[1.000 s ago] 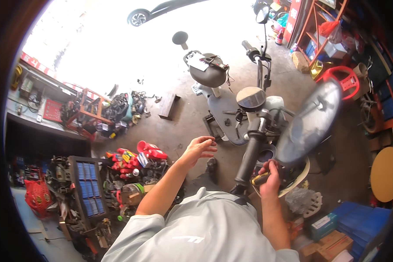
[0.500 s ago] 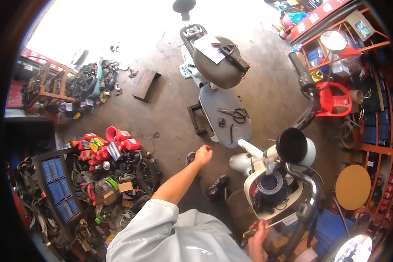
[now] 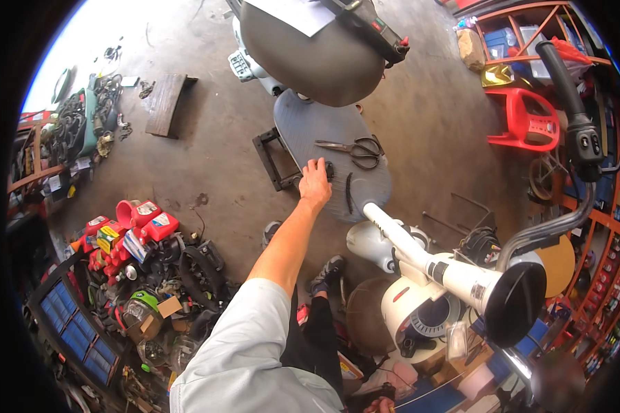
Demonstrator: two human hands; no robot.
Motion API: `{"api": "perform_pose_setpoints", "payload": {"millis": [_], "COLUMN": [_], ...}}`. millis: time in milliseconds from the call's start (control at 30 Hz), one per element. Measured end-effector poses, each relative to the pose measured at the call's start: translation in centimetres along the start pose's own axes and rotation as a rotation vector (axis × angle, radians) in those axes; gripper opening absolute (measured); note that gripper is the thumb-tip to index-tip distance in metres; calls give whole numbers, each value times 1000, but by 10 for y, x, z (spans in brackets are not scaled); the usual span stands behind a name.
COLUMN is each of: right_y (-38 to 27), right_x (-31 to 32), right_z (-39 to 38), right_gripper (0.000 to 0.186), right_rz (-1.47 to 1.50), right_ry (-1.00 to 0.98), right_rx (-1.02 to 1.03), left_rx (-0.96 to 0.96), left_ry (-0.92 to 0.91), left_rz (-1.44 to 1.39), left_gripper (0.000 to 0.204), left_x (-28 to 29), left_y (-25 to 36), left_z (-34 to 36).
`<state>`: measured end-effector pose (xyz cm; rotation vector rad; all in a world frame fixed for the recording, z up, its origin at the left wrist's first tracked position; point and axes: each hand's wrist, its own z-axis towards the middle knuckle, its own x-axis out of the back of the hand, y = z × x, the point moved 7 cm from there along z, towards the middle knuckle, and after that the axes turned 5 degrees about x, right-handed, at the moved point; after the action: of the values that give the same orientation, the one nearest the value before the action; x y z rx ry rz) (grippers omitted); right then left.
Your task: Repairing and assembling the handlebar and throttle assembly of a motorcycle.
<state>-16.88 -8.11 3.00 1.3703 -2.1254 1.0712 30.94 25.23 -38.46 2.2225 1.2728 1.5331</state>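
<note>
My left hand (image 3: 314, 180) reaches onto the grey scooter footboard (image 3: 368, 193), its fingers bent around a small black part (image 3: 329, 170) that they partly hide. Black-handled scissors (image 3: 362, 153) lie just beyond it, and a thin curved black piece (image 3: 349, 193) lies beside it. My right hand (image 3: 380, 406) is barely visible at the bottom edge, closed around something I cannot make out. The white steering column (image 3: 406, 244) runs toward the handlebar grip (image 3: 558, 76) at the right, and the dark seat (image 3: 303, 65) is at the top.
A wooden block (image 3: 164, 103) and black stand (image 3: 274, 162) sit on the floor. A pile of red containers and parts (image 3: 148, 230) fills the lower left, beside a blue-drawered rack (image 3: 72, 320). A red plastic chair (image 3: 527, 120) and orange shelves (image 3: 599, 289) stand on the right.
My left hand has moved forward onto the footboard and the small black part. The view has tilted downward; the seat and footboard appear larger, and my right hand has dropped almost out of view.
</note>
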Motion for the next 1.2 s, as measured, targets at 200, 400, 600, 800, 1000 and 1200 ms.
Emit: {"api": "perform_pose_setpoints", "payload": {"millis": [200, 400, 600, 800, 1000, 1200], "right_y": [-1, -10, -31, -54, -97, -153], "right_x": [-6, 0, 17, 29, 22, 8], "right_z": [-1, 3, 21, 49, 67, 25], "right_gripper": [16, 16, 15, 6, 12, 18], "right_rz": [-5, 42, 221, 137, 424, 368], "right_ry": [-9, -73, -287, -243, -527, -811], "right_rx": [-54, -64, 162, 434, 449, 680], "left_rx": [-104, -172, -375, -384, -529, -571], "left_ry": [46, 57, 24, -233, -352, -413], "left_rz": [182, 39, -285, -433, -443, -324], "left_gripper": [54, 54, 54, 57, 65, 62], "left_x": [-9, 25, 112, 176, 190, 178], "left_y": [-12, 7, 63, 109, 172, 232], "left_z": [24, -15, -157, -314, -446, -517]}}
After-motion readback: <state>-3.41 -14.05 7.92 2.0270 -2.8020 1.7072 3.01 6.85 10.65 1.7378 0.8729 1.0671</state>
